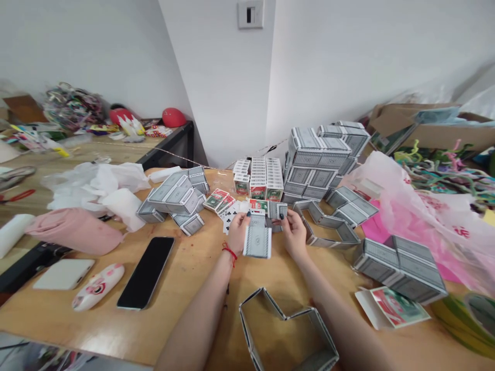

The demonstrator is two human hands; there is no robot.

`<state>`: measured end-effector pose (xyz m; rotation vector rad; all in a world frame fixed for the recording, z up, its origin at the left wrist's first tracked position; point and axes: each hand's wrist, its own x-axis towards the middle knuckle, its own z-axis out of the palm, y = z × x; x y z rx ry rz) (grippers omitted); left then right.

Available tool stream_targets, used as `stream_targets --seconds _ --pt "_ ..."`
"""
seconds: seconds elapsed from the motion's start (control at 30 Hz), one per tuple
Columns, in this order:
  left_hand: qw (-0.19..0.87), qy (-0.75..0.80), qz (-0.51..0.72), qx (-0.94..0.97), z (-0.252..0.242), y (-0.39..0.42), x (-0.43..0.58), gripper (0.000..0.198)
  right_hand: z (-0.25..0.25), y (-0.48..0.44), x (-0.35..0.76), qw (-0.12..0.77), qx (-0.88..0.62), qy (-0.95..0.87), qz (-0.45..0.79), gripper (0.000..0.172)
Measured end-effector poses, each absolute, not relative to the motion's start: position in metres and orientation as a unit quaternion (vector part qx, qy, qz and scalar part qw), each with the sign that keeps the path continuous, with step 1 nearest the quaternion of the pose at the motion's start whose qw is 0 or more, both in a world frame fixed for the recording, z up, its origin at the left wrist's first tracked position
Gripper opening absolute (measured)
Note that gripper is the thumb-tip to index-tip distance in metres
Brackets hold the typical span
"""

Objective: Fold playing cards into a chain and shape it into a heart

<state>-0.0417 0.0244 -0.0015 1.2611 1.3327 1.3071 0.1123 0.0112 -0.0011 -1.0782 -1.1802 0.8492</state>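
A bundle of cards [258, 242] was held above the table [181, 288], its long axis running from 12 to 6 o'clock. It was pinched at its upper 9 o'clock edge by the left hand [236, 233]. The right hand [294, 234], at 3 o'clock, was closed on a folded card [277, 210] just beside the bundle.

The phone [147, 271] lies left of my card bundle [257, 241], stacked packs [258, 178] behind it, a card frame [286, 330] before it.
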Motion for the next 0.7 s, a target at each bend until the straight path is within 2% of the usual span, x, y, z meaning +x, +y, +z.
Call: stream_targets --seconds 0.23,0.4,0.7 --pt "0.420 0.541 0.522 0.509 -0.0046 0.0260 -0.0421 0.017 -0.0041 0.0115 0.1140 0.631 -0.468 -0.507 0.355 0.026" --pt "0.431 0.522 0.520 0.521 -0.0008 0.0243 -0.0406 0.024 -0.0072 0.0126 0.1149 0.611 -0.489 -0.515 0.349 0.030" --pt "0.392 0.529 0.498 0.564 -0.0040 0.0246 -0.0386 0.020 -0.0090 0.0121 0.1150 0.581 -0.515 -0.537 0.330 0.036"
